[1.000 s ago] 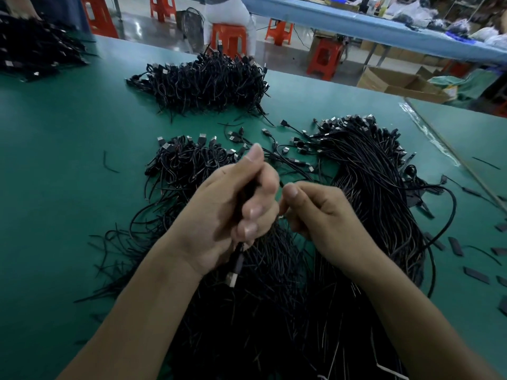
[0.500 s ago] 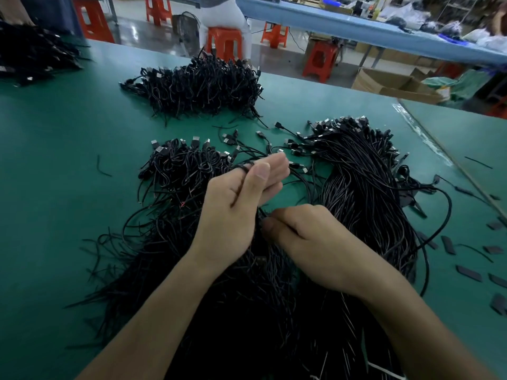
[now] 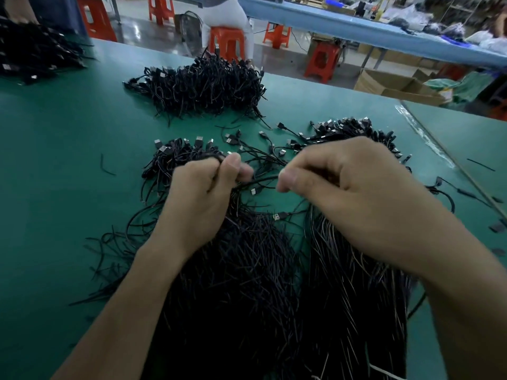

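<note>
Black USB cables lie in heaps on a green table [image 3: 55, 160]. My left hand [image 3: 197, 201] grips a bunch of black cables [image 3: 192, 157] at the top of the left heap [image 3: 233, 270], thumb pressed over them. My right hand [image 3: 351, 193] is curled above the right heap [image 3: 356, 283], and a thin black cable [image 3: 260, 180] runs from it to my left hand. Whether its fingers pinch that cable is hidden behind the thumb. Loose plug ends [image 3: 253, 191] show between my hands.
A separate pile of coiled cables [image 3: 203, 86] sits farther back, another pile [image 3: 35, 56] at the far left. Cut scraps [image 3: 498, 229] lie at the right. Past the table edge are orange stools [image 3: 226, 42], a seated person [image 3: 225, 12], cardboard boxes [image 3: 389, 83] and a blue bench [image 3: 356, 26].
My right hand rose from the heap and moved right, away from the left. My left hand slid down-left and closed on a bunch of cables.
</note>
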`<state>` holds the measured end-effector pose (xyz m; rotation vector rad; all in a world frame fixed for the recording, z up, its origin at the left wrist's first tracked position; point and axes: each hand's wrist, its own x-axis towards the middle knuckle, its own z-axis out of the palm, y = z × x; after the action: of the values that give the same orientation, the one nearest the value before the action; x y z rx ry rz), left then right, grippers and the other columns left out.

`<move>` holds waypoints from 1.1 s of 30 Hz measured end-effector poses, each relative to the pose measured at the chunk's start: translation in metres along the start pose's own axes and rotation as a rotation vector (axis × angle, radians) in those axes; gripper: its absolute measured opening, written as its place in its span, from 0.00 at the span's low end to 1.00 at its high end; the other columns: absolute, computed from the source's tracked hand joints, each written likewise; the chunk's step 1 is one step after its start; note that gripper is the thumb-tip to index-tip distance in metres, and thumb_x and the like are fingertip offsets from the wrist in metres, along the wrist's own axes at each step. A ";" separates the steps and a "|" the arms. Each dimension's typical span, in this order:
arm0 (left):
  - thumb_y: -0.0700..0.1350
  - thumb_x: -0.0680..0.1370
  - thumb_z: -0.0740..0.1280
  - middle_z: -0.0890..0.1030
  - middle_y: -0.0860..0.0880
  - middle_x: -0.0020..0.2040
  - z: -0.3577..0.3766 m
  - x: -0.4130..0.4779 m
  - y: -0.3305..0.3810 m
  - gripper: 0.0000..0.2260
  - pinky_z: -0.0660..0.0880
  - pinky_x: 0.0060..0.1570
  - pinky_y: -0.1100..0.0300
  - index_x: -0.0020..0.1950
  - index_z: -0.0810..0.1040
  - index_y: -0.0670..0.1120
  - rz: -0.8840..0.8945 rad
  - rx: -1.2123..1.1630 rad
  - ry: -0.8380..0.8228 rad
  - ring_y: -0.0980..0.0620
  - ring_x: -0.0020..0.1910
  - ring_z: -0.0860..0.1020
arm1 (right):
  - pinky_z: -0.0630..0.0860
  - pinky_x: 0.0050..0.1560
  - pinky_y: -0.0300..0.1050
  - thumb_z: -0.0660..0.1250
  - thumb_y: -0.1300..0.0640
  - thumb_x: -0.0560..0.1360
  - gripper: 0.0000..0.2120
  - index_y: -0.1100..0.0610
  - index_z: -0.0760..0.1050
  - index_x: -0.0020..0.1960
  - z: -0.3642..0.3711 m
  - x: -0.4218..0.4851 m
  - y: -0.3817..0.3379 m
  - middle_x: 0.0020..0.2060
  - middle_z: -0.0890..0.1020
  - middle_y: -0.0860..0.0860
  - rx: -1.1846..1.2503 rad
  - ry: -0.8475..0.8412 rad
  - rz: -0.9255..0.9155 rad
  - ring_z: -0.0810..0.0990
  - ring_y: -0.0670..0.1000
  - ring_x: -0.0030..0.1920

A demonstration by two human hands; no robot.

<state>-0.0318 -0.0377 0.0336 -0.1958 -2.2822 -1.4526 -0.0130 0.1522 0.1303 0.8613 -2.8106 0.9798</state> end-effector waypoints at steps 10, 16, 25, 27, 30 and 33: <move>0.56 0.82 0.55 0.68 0.56 0.21 -0.005 -0.011 0.018 0.25 0.62 0.18 0.69 0.35 0.83 0.46 -0.301 -0.966 -0.604 0.60 0.18 0.67 | 0.75 0.33 0.48 0.68 0.52 0.78 0.08 0.46 0.81 0.40 0.054 0.011 0.045 0.30 0.80 0.47 0.324 0.152 0.141 0.75 0.51 0.30; 0.54 0.80 0.59 0.86 0.47 0.42 0.001 -0.005 0.009 0.19 0.81 0.43 0.62 0.50 0.86 0.45 -0.213 -1.146 -0.282 0.49 0.44 0.85 | 0.65 0.25 0.36 0.65 0.49 0.80 0.10 0.45 0.81 0.42 0.073 -0.009 0.039 0.29 0.80 0.47 0.220 -0.127 0.139 0.70 0.42 0.24; 0.55 0.81 0.57 0.80 0.58 0.29 0.014 -0.013 0.008 0.20 0.70 0.30 0.70 0.36 0.81 0.50 -0.074 -0.107 -0.408 0.61 0.27 0.76 | 0.75 0.39 0.40 0.68 0.53 0.78 0.06 0.49 0.82 0.42 0.037 -0.013 0.034 0.36 0.81 0.43 0.008 -0.127 -0.051 0.80 0.43 0.38; 0.59 0.79 0.55 0.76 0.51 0.23 0.016 -0.015 0.014 0.25 0.68 0.26 0.67 0.32 0.80 0.46 -0.164 -0.228 -0.518 0.56 0.21 0.72 | 0.75 0.43 0.33 0.72 0.53 0.75 0.03 0.49 0.83 0.42 0.028 -0.011 0.034 0.37 0.83 0.40 0.061 -0.048 -0.089 0.82 0.41 0.42; 0.61 0.82 0.53 0.66 0.52 0.19 0.014 -0.017 0.020 0.29 0.62 0.23 0.67 0.27 0.74 0.48 -0.254 -0.479 -0.599 0.55 0.18 0.64 | 0.75 0.40 0.35 0.75 0.56 0.73 0.04 0.51 0.81 0.43 0.025 -0.007 0.037 0.36 0.83 0.44 0.204 0.049 -0.085 0.81 0.43 0.38; 0.60 0.81 0.54 0.62 0.55 0.21 0.006 -0.016 0.021 0.26 0.61 0.22 0.69 0.26 0.67 0.51 -0.308 -0.694 -0.731 0.58 0.18 0.59 | 0.80 0.46 0.44 0.74 0.56 0.73 0.06 0.57 0.79 0.46 0.025 -0.003 0.041 0.41 0.84 0.51 0.420 -0.007 -0.054 0.83 0.49 0.43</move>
<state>-0.0118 -0.0212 0.0424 -0.7007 -2.2556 -2.6510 -0.0280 0.1651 0.0867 0.9663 -2.6081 1.5918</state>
